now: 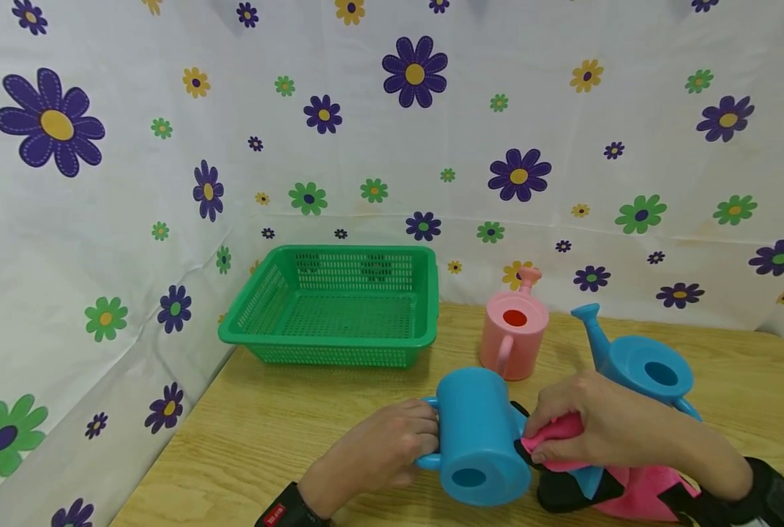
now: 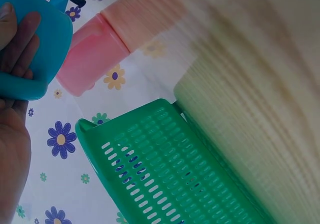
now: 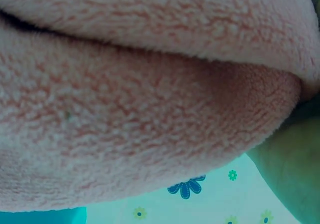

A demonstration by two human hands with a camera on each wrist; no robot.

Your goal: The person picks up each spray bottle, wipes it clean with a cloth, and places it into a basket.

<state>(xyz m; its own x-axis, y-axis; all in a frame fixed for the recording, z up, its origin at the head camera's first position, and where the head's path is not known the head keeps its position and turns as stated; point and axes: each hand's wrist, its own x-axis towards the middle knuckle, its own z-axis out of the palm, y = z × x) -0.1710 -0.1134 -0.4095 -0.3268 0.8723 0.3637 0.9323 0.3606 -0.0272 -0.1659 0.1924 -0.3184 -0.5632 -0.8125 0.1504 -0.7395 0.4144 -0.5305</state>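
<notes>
My left hand (image 1: 394,439) grips the handle of a blue watering can (image 1: 473,417), which is tipped on its side with its filling hole toward me. The left wrist view shows the fingers curled through that handle, against the blue can (image 2: 50,39). On the can's right side, my right hand (image 1: 585,417) pinches a bunched pink cloth (image 1: 563,432) with black patches against the spout. The rest of the cloth hangs down to the right, partly hidden by the forearm. Fuzzy pink cloth (image 3: 150,114) fills most of the right wrist view.
Behind the hands stands a pink watering can (image 1: 513,337). A second blue watering can (image 1: 642,362) is upright just beyond my right hand. At the back left, a green basket (image 1: 329,351) rests on the wooden table (image 1: 253,432), before a flowered white sheet (image 1: 365,146).
</notes>
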